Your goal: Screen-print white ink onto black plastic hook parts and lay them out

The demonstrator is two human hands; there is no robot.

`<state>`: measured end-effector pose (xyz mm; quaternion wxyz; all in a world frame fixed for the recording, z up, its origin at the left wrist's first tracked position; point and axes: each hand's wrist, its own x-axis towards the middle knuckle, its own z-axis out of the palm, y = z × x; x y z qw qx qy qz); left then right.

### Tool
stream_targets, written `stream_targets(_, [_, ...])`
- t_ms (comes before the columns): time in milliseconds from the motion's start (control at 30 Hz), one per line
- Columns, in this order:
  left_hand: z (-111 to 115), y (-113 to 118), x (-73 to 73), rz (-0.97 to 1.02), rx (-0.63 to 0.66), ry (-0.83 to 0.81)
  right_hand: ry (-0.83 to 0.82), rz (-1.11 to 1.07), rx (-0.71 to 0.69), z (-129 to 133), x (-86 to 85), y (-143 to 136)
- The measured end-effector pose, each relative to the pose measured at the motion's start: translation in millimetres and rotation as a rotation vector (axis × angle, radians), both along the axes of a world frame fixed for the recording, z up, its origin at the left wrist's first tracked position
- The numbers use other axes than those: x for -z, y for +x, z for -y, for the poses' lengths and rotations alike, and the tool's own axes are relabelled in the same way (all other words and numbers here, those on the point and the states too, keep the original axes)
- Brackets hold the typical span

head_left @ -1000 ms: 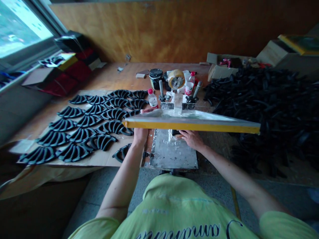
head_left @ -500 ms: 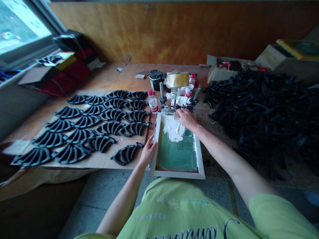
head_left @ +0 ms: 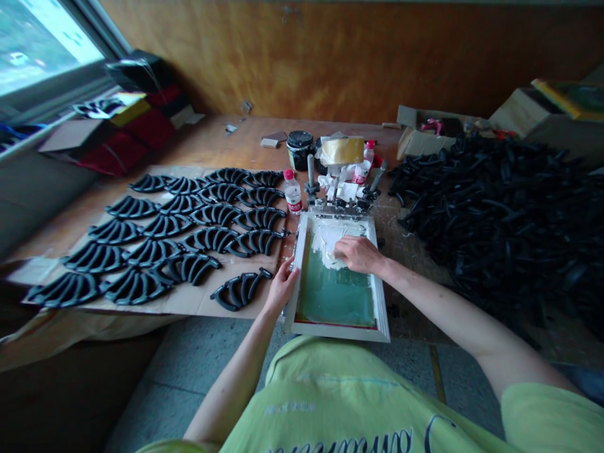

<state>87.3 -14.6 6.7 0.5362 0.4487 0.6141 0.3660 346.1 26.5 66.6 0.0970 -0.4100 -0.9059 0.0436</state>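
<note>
A screen printing frame (head_left: 340, 329) with a pale metal border and green mesh lies in front of me, hinged to a metal clamp (head_left: 337, 209) at its far end. White ink (head_left: 325, 234) is smeared thickly over the far half of the mesh. My right hand (head_left: 359, 254) is closed over the ink, gripping a small squeegee that the fingers mostly hide. At the frame's left border, my left hand (head_left: 284, 280) holds the edge, thumb towards the top and the other fingers along the side.
Rows of black curved parts (head_left: 174, 250) fan out on cardboard (head_left: 201, 302) at left. A large heap of similar black pieces (head_left: 491, 214) covers the right. Behind the frame stand a red-capped bottle (head_left: 293, 194), a dark tub (head_left: 299, 151) and a tape roll (head_left: 342, 151).
My right hand has come towards me from the clamp end, drawing the squeegee through the white ink. My left hand stays at the frame's left edge. The view has shifted slightly.
</note>
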Motion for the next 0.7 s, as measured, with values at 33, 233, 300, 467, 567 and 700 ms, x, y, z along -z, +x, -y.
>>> stream_targets(33, [0.0, -0.1, -1.3, 0.008, 0.0, 0.001, 0.039, -0.004, 0.051, 1.2, 3.2, -1.8])
stream_targets(233, [-1.2, -0.2, -4.1, 0.006, 0.01, -0.013, 0.084, -0.025, 0.01, 20.3, 16.0, -6.5])
stream_targets(300, [-1.7, -0.7, -6.7, 0.014, 0.027, -0.034, 0.049, -0.092, 0.086, 6.2, 6.3, -7.1])
stream_targets(467, [-6.5, -6.7, -37.2, 0.072, 0.071, 0.027, 0.035, -0.146, 0.42, -63.6, -29.8, -0.8])
stream_targets(567, [-19.1, -7.4, -66.9, 0.11, 0.053, 0.114, 0.078, -0.192, 0.581, -87.5, -42.5, 32.4])
stream_targets(700, [-53.1, 5.5, -98.8, 0.259, 0.035, 0.258, 0.096, -0.38, 0.871, -80.1, -26.9, 95.0])
